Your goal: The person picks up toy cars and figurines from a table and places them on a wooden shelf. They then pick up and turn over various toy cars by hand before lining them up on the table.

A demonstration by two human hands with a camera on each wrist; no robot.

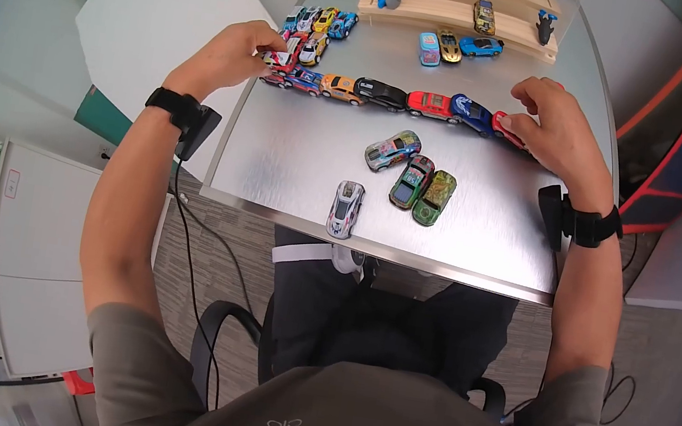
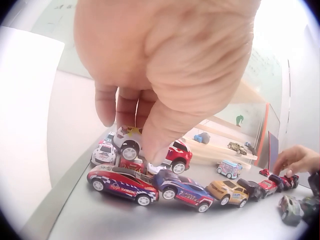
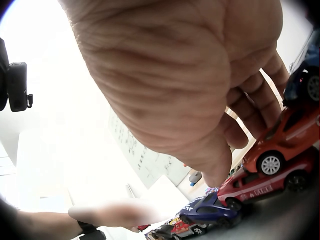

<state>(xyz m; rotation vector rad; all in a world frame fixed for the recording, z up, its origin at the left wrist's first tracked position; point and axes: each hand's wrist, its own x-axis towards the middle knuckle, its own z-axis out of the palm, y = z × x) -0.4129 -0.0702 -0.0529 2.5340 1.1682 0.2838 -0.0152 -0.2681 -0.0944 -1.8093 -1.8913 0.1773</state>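
My left hand (image 1: pixel 230 55) pinches a white and red toy car (image 2: pixel 180 156), thumb on the near side and fingers behind. Part of that car is hidden by the thumb. Just below it sit a red and blue toy car (image 2: pixel 123 186) and a blue toy car (image 2: pixel 183 191), forming the left end of a long row. At the row's other end, my right hand (image 1: pixel 558 131) arches over a red toy car (image 3: pixel 265 181), its thumb close to the car's nose and its fingers loosely bent. Leaning on that car is an orange toy car (image 3: pixel 285 137).
Along the row stand a yellow-orange car (image 1: pixel 342 88), a black car (image 1: pixel 381 93) and a dark blue car (image 1: pixel 470 113). Several loose cars, including a silver one (image 1: pixel 346 209), lie near the front edge. A wooden rack (image 1: pixel 450 13) stands at the back.
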